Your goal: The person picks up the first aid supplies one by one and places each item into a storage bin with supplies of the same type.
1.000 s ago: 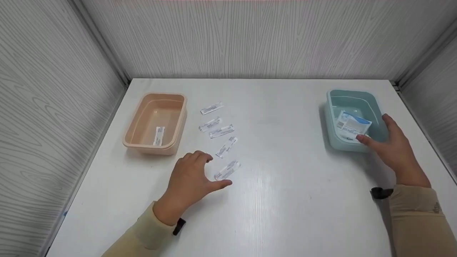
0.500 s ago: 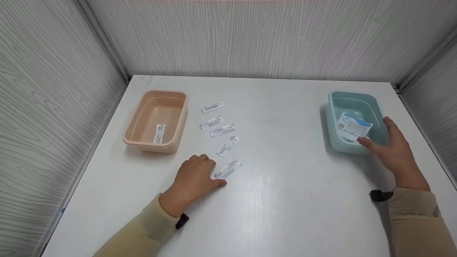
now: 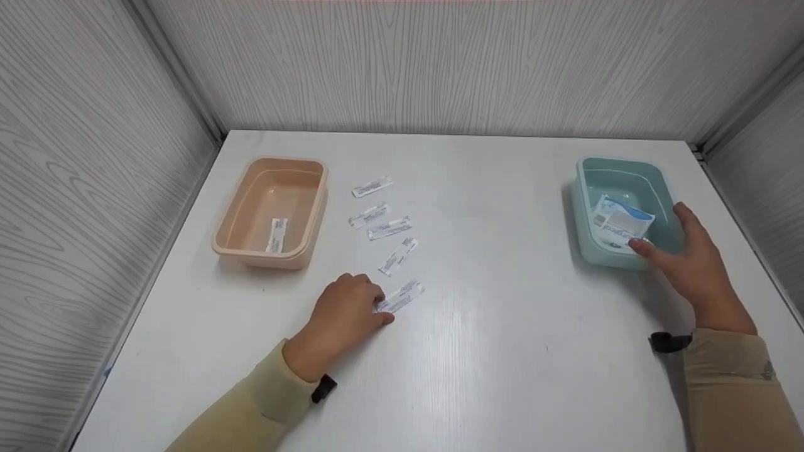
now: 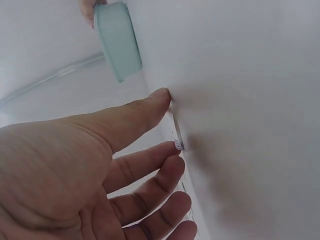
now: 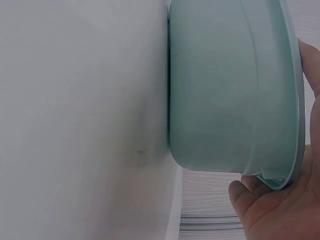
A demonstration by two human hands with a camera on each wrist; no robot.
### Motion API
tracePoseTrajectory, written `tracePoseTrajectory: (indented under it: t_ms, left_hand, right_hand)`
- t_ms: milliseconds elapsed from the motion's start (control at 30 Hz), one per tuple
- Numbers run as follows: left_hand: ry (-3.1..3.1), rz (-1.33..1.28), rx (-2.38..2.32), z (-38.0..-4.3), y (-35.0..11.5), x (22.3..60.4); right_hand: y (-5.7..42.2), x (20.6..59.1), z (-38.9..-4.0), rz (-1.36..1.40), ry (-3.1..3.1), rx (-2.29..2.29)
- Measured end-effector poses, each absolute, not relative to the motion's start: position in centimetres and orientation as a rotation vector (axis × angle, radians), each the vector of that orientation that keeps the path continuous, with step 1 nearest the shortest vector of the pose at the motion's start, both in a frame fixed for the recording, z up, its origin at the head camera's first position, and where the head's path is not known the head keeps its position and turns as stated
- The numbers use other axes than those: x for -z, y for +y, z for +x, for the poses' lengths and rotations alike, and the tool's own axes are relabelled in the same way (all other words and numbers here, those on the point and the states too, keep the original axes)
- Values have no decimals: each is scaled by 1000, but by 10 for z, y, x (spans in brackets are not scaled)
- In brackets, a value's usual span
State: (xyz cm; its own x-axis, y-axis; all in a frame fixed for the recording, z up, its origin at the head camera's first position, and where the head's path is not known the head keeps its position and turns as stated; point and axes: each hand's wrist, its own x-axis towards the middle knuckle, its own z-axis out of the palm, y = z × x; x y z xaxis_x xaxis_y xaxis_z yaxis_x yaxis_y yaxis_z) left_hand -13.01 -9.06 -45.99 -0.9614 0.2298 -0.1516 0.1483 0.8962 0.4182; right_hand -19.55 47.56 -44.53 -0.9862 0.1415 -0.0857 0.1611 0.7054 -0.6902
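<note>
My left hand reaches down to the nearest of several slim white printed packets. Its thumb and fingertips stand at the left end of this packet, a gap between them. In the left wrist view, a printed tip of the packet shows by the index fingertip, and the thumb touches the table. My right hand grips the teal plastic bin at its near right corner, thumb over the rim and fingers along the outside. Inside that bin lie white and blue packets, one lettered "urgical", partly hidden by the thumb.
More slim packets lie in a loose column up the table. To their left stands a peach plastic bin with one slim packet inside. Grey wood-grain panels border the table's back and sides.
My left hand has moved slightly right to the nearest packet, and its thumb and fingers have drawn closer together. The right hand stays on the teal bin.
</note>
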Motion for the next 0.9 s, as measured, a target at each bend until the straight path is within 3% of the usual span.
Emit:
tracePoseTrajectory:
  t_ms: [400,900]
  left_hand:
    - [2832,234,-686,-127,-94,457]
    - [2965,162,-822,-135,-115,426]
  right_hand:
    - [473,448,-198,255,2872,1173]
    - [476,444,-194,303,2857,1160]
